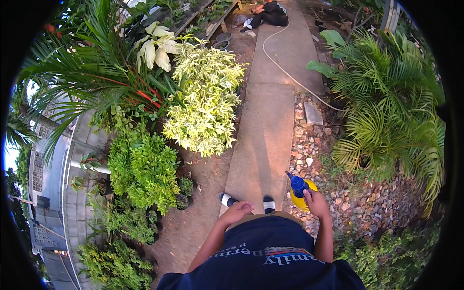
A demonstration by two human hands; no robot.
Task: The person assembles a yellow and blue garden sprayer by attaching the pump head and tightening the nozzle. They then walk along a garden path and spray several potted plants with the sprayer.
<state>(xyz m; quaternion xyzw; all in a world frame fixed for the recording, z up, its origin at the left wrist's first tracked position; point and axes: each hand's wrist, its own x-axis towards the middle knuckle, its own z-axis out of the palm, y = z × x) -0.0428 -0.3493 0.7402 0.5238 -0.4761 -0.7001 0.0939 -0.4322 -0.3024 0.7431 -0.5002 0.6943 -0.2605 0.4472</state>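
Observation:
My right hand [315,203] grips the blue top of a spray bottle [299,186] with a yellow body. Its dark nozzle points forward and left, over the edge of the path. In front of my waist, my left hand [240,211] hangs with its fingers loosely bent, and nothing shows in it. Below, my feet in dark socks and sandals with white straps stand on the concrete path [263,125].
Potted shrubs [142,169] and a pale variegated bush [205,96] line the left side. Stones [372,205] and palms [386,106] lie right. A hose [285,70] crosses the path ahead, where another person [270,14] sits on the ground.

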